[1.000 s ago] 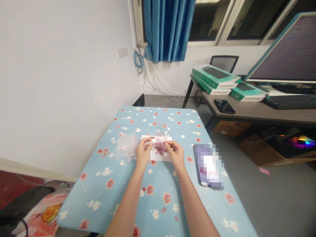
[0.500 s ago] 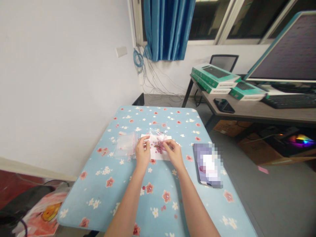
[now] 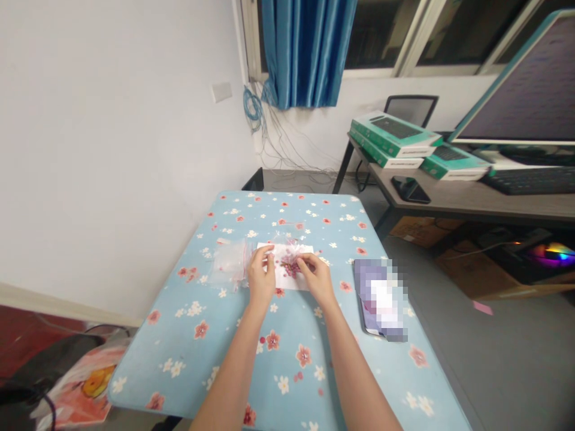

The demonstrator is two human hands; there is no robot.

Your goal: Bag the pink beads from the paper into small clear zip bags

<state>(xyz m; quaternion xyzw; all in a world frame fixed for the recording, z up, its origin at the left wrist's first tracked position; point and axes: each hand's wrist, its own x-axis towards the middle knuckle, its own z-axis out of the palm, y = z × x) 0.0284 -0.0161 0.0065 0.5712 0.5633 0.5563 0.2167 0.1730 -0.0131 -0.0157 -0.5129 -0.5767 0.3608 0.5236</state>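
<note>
A white sheet of paper (image 3: 282, 282) lies on the flower-patterned table with a small heap of pinkish-red bits (image 3: 291, 267) on it, too small to name. My left hand (image 3: 261, 275) rests at the sheet's left edge, fingers curved and thumb apart from them, with nothing visible between. At the heap's right side, my right hand (image 3: 318, 278) has thumb and fingertips pinched together; whatever they hold is too small to make out. A clear plastic bag (image 3: 294, 243) is just beyond the heap. More clear bags with a red seal line (image 3: 228, 263) lie left of my left hand.
The blue tablecloth (image 3: 233, 371) carries printed flowers, and a small red round bit (image 3: 262, 340) lies nearer me. A blurred-out phone-like device (image 3: 375, 299) lies at the right. Beyond stands a desk with green keyboard boxes (image 3: 395, 134), a black phone (image 3: 410, 189) and a monitor (image 3: 525, 84).
The camera view has shifted slightly. Both hands stay at nearly the same places by the paper, with only small finger movement at the heap.
</note>
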